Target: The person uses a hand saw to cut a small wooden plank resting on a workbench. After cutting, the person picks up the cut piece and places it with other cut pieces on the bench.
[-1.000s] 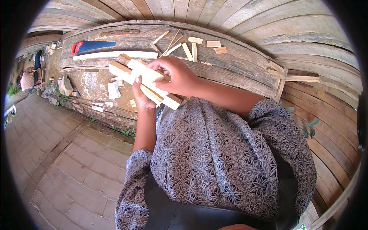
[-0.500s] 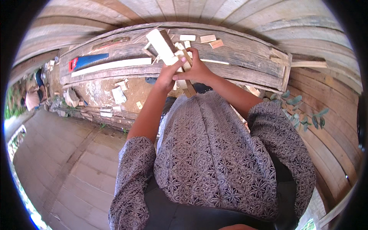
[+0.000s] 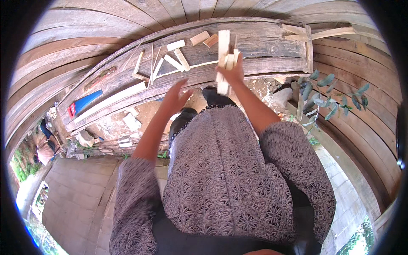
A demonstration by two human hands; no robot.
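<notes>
My right hand is wrapped round a wooden block piece, a long pale block with a darker strip beside it and smaller pale bits between. It stands roughly upright in the picture, above the bench's near edge, and my fingers hide its middle. To the left and apart from it, my left hand is empty, its fingers spread over the ground before the bench. Beyond that hand, small wood offcuts and thin sticks lie on the weathered plank bench.
A blue handsaw with a red handle lies at the bench's left end, beside a long pale strip. A leafy branch stands at the right. Board walls rise behind. Another person is at the far left.
My left hand has let go of the wooden block piece and moved left. My right hand keeps the piece, now turned more upright and further right. The view has also shifted.
</notes>
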